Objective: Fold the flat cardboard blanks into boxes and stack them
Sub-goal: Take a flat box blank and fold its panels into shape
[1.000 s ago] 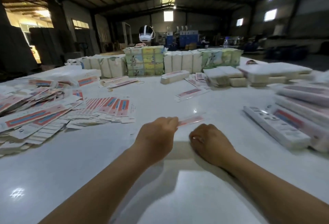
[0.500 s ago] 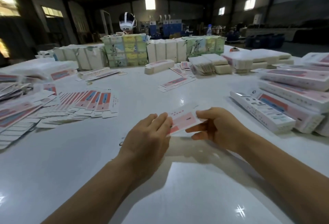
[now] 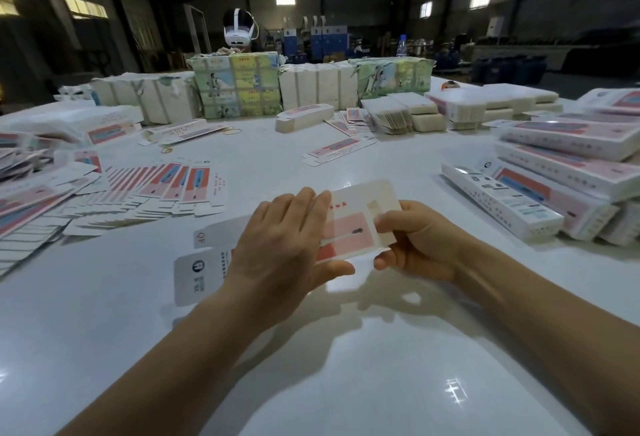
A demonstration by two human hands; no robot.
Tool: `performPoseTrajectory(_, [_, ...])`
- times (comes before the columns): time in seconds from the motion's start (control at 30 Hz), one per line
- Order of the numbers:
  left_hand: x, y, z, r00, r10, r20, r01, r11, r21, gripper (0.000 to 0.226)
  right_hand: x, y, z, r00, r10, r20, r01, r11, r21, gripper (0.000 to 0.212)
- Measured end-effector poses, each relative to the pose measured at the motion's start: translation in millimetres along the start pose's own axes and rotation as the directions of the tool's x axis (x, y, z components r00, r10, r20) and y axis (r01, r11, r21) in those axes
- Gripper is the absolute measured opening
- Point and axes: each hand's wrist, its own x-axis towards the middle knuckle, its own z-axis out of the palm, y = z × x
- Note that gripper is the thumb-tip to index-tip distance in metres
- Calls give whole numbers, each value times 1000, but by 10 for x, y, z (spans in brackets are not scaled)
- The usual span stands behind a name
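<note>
Head view: fanned blanks [image 3: 173, 186] beside hands [image 3: 280, 245].

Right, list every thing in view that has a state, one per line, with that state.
cardboard blank: held off the table in both hands, partly opened, flaps out at the left
left hand: fingers straight across the blank, thumb beneath it
right hand: pinching the blank's right end
fanned blanks: flat, overlapping on the table
folded boxes: closed, stacked at the right
water bottle: upright, capped
</note>
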Motion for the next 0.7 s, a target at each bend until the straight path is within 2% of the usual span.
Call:
performPoseTrajectory(0.1, [-4,-3,-20,1000,-9,-15,9,1000,13,80,-12,16,11,999,16,-35,-16,1000,10,40])
performPoseTrajectory(0.23, [-5,36,-40,1000,19,14,-19,998,60,81,-33,12,33,1000,5,-30,-9,991,-135,21])
performPoseTrajectory(0.4, [-12,37,-42,997,38,70,-43,996,80,82,-37,33,17,997,-46,-57,29,962,-273,7])
performPoseTrajectory(0.5, [-10,41,-70,994,52,99,-60,995,78,82,-42,43,8,995,-66,-77,34,932,-361,11])
performPoseTrajectory(0.63, [-2,65,-146,998,40,42,-42,997,66,76,-53,58,0,993,-90,-76,48,897,-440,33])
performPoseTrajectory(0.7, [-15,64,-159,999,25,36,-27,999,45,74,-66,59,3,994,-80,-73,37,882,-470,35])
